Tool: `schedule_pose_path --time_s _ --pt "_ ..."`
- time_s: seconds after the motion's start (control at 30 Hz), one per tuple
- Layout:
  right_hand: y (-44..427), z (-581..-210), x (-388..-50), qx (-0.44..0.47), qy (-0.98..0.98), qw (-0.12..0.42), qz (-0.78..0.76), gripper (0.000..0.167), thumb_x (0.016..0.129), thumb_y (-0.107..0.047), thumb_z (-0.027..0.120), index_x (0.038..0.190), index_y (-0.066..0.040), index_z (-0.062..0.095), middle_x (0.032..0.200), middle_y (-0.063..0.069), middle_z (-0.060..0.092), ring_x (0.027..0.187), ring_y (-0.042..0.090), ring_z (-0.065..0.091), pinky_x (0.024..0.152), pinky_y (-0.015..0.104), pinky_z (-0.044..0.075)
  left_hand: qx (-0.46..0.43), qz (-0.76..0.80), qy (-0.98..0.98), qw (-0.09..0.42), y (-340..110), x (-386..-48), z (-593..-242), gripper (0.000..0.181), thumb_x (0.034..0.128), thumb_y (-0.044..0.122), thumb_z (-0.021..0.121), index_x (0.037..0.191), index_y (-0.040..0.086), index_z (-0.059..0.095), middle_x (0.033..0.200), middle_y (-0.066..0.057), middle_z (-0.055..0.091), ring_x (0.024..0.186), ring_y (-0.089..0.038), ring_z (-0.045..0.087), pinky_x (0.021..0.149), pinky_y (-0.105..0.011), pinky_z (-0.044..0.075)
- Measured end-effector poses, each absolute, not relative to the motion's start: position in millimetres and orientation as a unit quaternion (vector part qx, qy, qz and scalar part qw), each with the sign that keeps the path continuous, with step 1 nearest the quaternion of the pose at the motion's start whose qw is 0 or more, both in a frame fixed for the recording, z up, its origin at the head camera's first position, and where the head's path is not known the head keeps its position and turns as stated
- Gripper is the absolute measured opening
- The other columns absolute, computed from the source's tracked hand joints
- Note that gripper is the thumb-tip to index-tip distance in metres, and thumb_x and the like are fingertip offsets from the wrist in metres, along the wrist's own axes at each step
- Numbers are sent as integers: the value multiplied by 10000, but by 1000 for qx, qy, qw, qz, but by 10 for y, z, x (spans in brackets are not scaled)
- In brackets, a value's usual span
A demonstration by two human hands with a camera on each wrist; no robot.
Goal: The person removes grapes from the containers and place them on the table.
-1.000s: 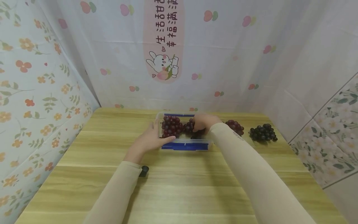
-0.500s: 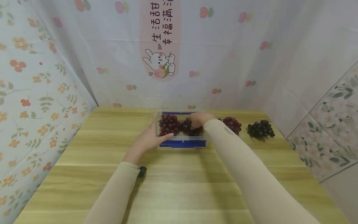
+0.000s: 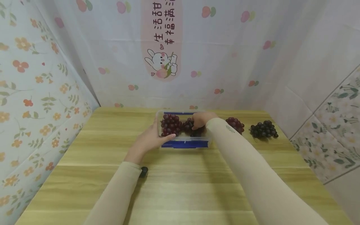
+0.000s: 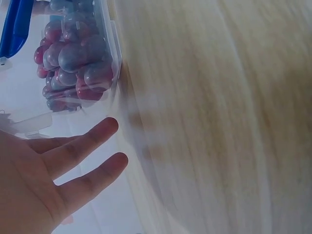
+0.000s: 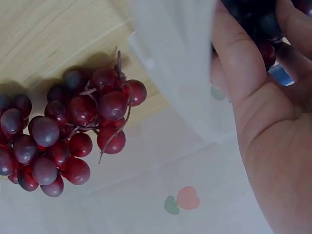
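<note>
A clear plastic food box (image 3: 168,111) with blue latches stands near the back of the table. My left hand (image 3: 147,140) is at its left end, thumb along the front rim. In the left wrist view, the visible fingers (image 4: 92,183) are straight and spread beside the box wall. Red grapes (image 3: 170,125) fill the box's left part. Inside the right part, my right hand (image 3: 202,120) holds a bunch of dark grapes (image 3: 187,125) between thumb and fingers; these dark grapes (image 5: 248,17) are partly hidden by the hand in the right wrist view.
Just right of the box, a red grape bunch (image 3: 235,124) lies on the wooden table (image 3: 180,181), partly behind my right sleeve. Farther right lies a black grape bunch (image 3: 263,129). Patterned cloth (image 3: 225,62) hangs close behind the table.
The head view has shifted slightly. My right hand stays in the box with the dark grapes, and my left hand keeps its place at the left end.
</note>
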State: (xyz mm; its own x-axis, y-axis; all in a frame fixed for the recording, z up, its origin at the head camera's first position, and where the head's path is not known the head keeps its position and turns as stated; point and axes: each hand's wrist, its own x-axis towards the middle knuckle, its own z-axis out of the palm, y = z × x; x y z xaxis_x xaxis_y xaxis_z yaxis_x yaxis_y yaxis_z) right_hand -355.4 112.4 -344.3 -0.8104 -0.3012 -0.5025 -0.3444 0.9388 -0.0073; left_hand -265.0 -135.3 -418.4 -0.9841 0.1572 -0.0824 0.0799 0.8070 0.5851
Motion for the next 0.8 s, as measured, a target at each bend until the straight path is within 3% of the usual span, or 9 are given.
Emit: schedule_pose_path --time_s 0.1,0.2,0.43,0.5,0.63,0.8 --pt "1125 -3416 -3532 -171 950 258 43 382 1065 -337 654 1372 -110 687 1383 75 695 1233 243 639 1145 517 490 61 302 949 63 -1341 -2646 -4175 1335 844 917 564 1692 242 -216 1726 -238 315 1470 -453 522 1038 -614 544" --pt "1116 -3400 -3526 -168 950 258 44 420 1066 -334 653 1420 -109 665 1446 77 674 1298 255 633 1166 520 480 65 308 947 61 -1346 -2642 -4169 1298 873 884 569 1693 251 -212 1732 -238 297 1470 -466 517 1050 -628 531" --pt "1064 -3432 -3557 -183 943 270 69 532 1080 -371 622 1539 -106 573 1603 93 564 1488 307 533 1217 512 443 66 323 942 61 -1381 -2647 -4206 1403 749 1024 495 1694 262 -208 1763 -208 230 1473 -451 518 1096 -619 507" --pt "1070 -3442 -3565 -174 945 272 63 511 1072 -368 637 1508 -104 604 1572 94 594 1454 300 565 1202 513 458 70 319 943 60 -1376 -2651 -4209 1406 749 1032 474 1692 248 -213 1756 -226 238 1511 -462 465 1118 -630 488" --pt "1094 -3461 -3583 -144 950 276 37 479 1048 -369 680 1451 -112 649 1534 93 622 1374 291 618 1172 514 486 71 316 944 60 -1353 -2649 -4194 1387 766 1018 483 1691 258 -217 1727 -246 307 1456 -475 527 1065 -632 520" --pt "1087 -3495 -3619 -120 958 262 3 490 1013 -288 726 1456 -98 640 1541 103 607 1333 295 618 1124 464 518 68 313 945 66 -1345 -2630 -4188 1393 769 1013 487 1697 235 -200 1735 -234 296 1477 -463 509 1078 -635 511"
